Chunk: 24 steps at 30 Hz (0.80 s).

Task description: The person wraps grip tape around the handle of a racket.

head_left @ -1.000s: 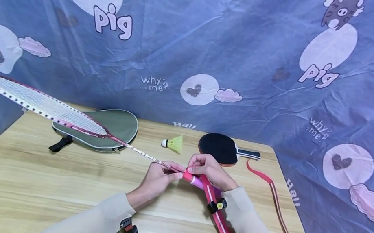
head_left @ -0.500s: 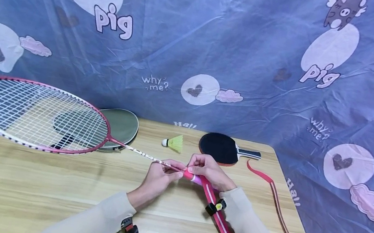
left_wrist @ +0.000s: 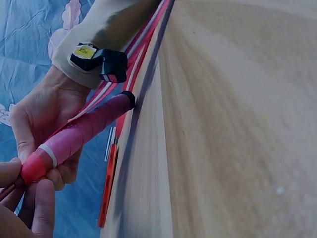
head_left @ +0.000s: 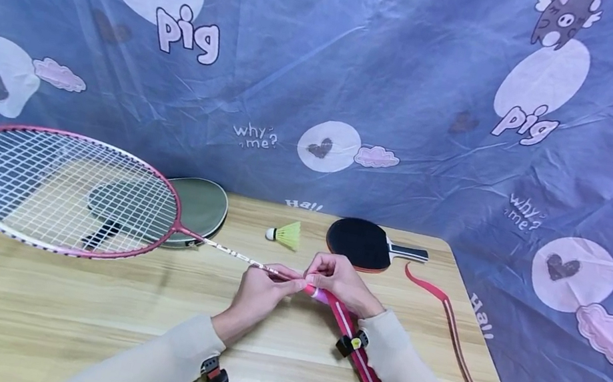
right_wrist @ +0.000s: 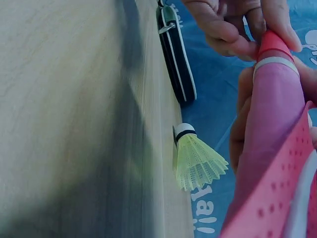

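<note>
A badminton racket (head_left: 62, 194) is held above the table, its strung head out to the left. My left hand (head_left: 255, 297) grips it where the shaft meets the handle, thumb on the red band (left_wrist: 32, 167) at the handle's top. The handle (left_wrist: 79, 131) is wrapped in pink-purple, with a thin whitish ring below the red band. My right hand (head_left: 344, 285) holds the handle's upper part, thumb and finger pinched close to the left thumb. Perforated red grip tape (right_wrist: 280, 191) with a pale centre stripe runs from the handle down under the right forearm.
On the wooden table (head_left: 138, 325) lie a green paddle case (head_left: 206, 208), a yellow shuttlecock (head_left: 285, 235) and a black table tennis paddle (head_left: 358, 244). Along the right edge trails a long red strip (head_left: 464, 356). Patterned blue cloth (head_left: 438, 57) stands behind and beside the table.
The racket has rolled, so its head turned from nearly edge-on to showing its string face. My left thumb has slid slightly right, against the right fingertips.
</note>
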Motion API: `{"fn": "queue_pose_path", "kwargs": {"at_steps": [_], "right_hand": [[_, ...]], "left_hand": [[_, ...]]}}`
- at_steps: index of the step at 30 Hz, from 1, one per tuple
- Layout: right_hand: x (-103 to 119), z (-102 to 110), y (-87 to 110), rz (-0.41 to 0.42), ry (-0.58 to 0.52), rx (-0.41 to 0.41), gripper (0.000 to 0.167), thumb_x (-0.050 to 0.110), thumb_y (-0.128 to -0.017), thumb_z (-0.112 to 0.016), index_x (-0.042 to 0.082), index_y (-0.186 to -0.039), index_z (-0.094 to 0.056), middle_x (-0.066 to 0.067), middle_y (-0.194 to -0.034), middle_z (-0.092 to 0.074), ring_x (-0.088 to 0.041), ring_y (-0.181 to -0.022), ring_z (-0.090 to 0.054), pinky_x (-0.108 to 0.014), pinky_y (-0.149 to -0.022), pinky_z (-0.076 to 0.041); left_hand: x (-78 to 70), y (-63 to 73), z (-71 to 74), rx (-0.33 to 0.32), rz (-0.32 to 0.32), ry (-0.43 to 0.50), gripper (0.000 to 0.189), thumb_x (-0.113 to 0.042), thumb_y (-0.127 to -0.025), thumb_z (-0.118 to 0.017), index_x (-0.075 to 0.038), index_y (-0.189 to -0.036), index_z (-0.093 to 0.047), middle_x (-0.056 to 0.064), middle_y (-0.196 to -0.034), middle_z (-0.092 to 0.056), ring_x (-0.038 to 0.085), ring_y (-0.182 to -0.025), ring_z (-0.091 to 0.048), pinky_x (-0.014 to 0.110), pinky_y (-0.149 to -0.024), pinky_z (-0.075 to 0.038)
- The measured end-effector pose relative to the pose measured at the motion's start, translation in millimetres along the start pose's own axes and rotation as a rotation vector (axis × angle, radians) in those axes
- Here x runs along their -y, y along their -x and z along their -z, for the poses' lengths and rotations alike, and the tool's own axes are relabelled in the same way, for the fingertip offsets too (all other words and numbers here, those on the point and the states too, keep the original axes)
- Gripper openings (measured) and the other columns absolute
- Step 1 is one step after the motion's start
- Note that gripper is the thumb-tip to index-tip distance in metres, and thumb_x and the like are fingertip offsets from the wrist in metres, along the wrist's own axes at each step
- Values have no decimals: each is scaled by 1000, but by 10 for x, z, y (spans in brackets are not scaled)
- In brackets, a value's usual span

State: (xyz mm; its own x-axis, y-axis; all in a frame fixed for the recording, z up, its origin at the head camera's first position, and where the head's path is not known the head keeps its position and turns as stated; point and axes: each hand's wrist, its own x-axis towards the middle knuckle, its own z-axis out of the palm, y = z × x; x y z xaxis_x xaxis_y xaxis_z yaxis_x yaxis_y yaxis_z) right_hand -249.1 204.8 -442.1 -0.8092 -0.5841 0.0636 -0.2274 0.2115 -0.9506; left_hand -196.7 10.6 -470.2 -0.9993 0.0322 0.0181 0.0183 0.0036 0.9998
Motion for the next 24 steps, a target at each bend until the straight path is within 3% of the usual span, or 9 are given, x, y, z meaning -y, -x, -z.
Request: {"fn": "queue_pose_path", "kwargs": {"at_steps": [3, 9, 12, 16, 21, 24], "right_hand": [[22, 2, 1, -6, 76, 18, 12, 5, -90, -69, -6, -90, -64, 4, -79, -68, -3, -71, -57, -17, -65, -46], [137, 62, 9, 28, 465, 11, 8, 16, -90, -74, 17, -84, -69, 7, -76, -65, -4, -70, -54, -20, -66, -45], [196, 83, 21, 58, 588, 34, 11, 16, -92, -72, 24, -84, -69, 12, -73, -62, -3, -67, -49, -20, -63, -42], [238, 106, 42, 60, 589, 70, 14, 11, -93, -67, 23, -87, -69, 12, -76, -61, -3, -69, -48, -20, -63, -41], [207, 114, 31, -7, 468, 79, 11, 10, -92, -65, 19, -89, -70, 9, -80, -63, -5, -75, -52, -20, -69, -44], [165, 130, 24, -43, 405, 100, 9, 10, -92, -64, 15, -89, -70, 8, -77, -62, -6, -73, -52, -20, -69, -44]], "left_hand": [[0, 14, -1, -17, 21, -7, 23, -27, -77, -87, -11, -92, -81, 7, -81, -79, 26, -69, -74, 23, -57, -52], [-16, 24, 2, -25, 60, 19, 18, -19, -76, -86, -9, -90, -80, 6, -81, -79, 29, -72, -73, 27, -59, -52], [-19, 22, 6, -22, 65, 25, 18, -18, -76, -86, -9, -90, -80, 7, -83, -80, 31, -74, -72, 27, -61, -52], [-29, 23, 11, -11, 68, 35, 19, -17, -75, -86, -8, -90, -80, 6, -85, -80, 26, -74, -70, 28, -64, -52], [-40, 16, 18, 6, 51, 72, 20, -12, -73, -86, -6, -92, -80, 7, -87, -80, 12, -74, -66, 26, -67, -51], [-43, 22, 22, 27, 55, 88, 22, -10, -73, -85, -4, -93, -80, 8, -89, -80, 10, -76, -66, 26, -68, -50]]}}
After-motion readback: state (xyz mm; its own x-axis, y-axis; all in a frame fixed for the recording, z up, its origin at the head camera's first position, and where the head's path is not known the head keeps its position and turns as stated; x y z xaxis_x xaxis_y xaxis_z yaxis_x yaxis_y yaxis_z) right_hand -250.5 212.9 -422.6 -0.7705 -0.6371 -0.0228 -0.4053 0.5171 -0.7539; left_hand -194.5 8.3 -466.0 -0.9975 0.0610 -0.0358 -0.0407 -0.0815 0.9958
